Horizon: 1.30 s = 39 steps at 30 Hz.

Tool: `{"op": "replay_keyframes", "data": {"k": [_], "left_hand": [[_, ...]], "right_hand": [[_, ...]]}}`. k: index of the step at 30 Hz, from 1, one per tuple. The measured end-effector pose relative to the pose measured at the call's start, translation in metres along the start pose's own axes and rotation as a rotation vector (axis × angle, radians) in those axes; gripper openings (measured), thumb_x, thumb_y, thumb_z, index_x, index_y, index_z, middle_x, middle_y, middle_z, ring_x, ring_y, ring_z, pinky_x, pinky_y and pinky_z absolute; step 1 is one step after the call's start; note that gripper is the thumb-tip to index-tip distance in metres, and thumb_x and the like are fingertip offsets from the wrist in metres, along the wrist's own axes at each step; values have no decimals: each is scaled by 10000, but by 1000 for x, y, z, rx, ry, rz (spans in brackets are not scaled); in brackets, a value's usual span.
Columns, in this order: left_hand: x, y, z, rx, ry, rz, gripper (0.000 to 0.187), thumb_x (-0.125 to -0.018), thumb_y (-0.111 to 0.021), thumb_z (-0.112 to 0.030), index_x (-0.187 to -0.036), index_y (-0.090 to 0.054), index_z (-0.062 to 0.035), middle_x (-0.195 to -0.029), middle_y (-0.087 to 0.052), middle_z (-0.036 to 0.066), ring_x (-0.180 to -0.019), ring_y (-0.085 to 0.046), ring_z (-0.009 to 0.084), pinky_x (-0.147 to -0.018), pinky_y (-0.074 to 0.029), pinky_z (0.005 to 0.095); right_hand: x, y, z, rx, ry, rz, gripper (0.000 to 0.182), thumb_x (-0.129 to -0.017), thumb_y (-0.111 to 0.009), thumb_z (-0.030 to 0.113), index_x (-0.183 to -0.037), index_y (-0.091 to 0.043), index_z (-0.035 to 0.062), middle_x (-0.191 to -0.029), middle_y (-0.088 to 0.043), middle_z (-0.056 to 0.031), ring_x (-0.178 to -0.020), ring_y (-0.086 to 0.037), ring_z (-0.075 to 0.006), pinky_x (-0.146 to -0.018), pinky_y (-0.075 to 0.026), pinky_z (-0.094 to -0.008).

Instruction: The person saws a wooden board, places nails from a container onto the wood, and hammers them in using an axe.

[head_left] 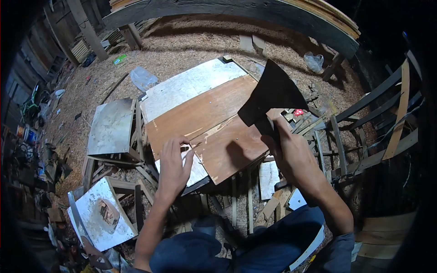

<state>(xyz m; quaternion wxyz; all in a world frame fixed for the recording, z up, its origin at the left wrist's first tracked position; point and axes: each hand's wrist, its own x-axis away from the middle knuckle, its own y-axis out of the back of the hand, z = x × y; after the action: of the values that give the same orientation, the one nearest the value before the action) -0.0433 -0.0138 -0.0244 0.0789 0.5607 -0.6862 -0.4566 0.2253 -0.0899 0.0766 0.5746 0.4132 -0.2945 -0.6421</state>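
My right hand [293, 154] is wrapped round the short handle of a hatchet [275, 93], whose broad dark blade is raised above the right side of a work surface. The blade's shadow falls on a brown plywood board [232, 152] below. My left hand [174, 161] rests at the near left edge of another brown plywood board [182, 125], fingers laid over it and thumb apart. A jagged, splintered seam runs between the two boards. Beyond them lies a whitish panel [195, 79], and a white piece [195, 173] shows beneath my left hand.
A worn stool [111, 127] stands on the left, with a white panel with a ragged hole [102, 214] nearer me. A handsaw [95, 255] lies at lower left. Wooden frames [378, 123] stand at right. A long beam [236, 16] crosses the back; shavings and plastic bags [143, 78] litter the ground.
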Motion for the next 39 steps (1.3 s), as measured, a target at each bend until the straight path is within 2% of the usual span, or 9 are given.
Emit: {"op": "replay_keyframes", "data": {"k": [8,11,15,16,23,27,29,32,39], "left_hand": [[1,-3,7,-2,24,-13,227,-870,-625,-117,-1063,-536,-38,-1042,-551,147,-1017,-513,345,-891,-388,434],[2,-5,8,19,29,-17,219,-869,-626,-118,-1058,-541,-44,-1060,-555,139,-1038,-513,336,-895,-387,434],[2,-3,6,11,47,-5,210,-868,-631,-121,-1047,-548,-49,-1079,-561,138,-1053,-520,327,-904,-388,433],[2,-3,5,2,43,-10,209,-867,-633,-123,-1043,-549,-49,-1082,-562,138,-1053,-523,327,-906,-389,432],[2,-2,6,13,16,-44,203,-857,-650,-126,-1024,-560,-52,-1069,-574,132,-1047,-536,326,-909,-396,433],[2,-3,5,-4,-1,-61,177,-850,-656,-118,-987,-573,-44,-1065,-578,134,-1039,-541,332,-898,-403,438],[2,-3,6,-17,-18,-60,164,-847,-658,-113,-968,-577,-38,-1064,-579,136,-1035,-544,335,-895,-406,438],[2,-2,2,25,-17,-76,160,-847,-654,-91,-971,-577,-25,-1052,-588,153,-1025,-549,355,-899,-416,445],[6,-3,3,44,14,-61,147,-884,-620,-59,-1019,-642,-5,-1108,-579,173,-1070,-574,325,-850,-529,356]], "right_hand": [[-3,-7,-6,133,3,286,316,-996,-525,255,-1159,-414,8,-852,-590,-302,-845,-580,-501,-726,-447,-541],[-8,2,15,125,43,149,309,-997,-530,250,-1131,-410,-1,-872,-566,-306,-875,-556,-501,-754,-442,-528],[-11,-10,34,151,-323,360,359,-973,-573,259,-1117,-390,-14,-846,-597,-325,-880,-571,-529,-739,-455,-548],[4,-35,4,145,-172,285,364,-981,-561,294,-1105,-426,-20,-813,-610,-331,-857,-596,-525,-721,-469,-552],[5,-17,1,-29,-266,207,376,-988,-559,312,-1080,-471,-42,-816,-597,-308,-860,-595,-498,-698,-455,-507],[22,-36,-17,-184,-345,-15,369,-993,-571,316,-1100,-479,-24,-665,-588,-160,-539,-625,-274,-508,-479,-393],[32,-49,-32,-266,-339,-63,374,-986,-577,326,-1129,-498,-11,-745,-596,-163,-626,-605,-264,-559,-471,-389],[37,-51,-31,-382,-411,-39,406,-967,-597,345,-1136,-511,-14,-947,-643,-293,-918,-636,-467,-763,-484,-477],[40,-68,-51,-395,-329,-114,457,-950,-608,412,-1103,-497,-5,-897,-630,-313,-885,-628,-495,-740,-486,-504]]}}
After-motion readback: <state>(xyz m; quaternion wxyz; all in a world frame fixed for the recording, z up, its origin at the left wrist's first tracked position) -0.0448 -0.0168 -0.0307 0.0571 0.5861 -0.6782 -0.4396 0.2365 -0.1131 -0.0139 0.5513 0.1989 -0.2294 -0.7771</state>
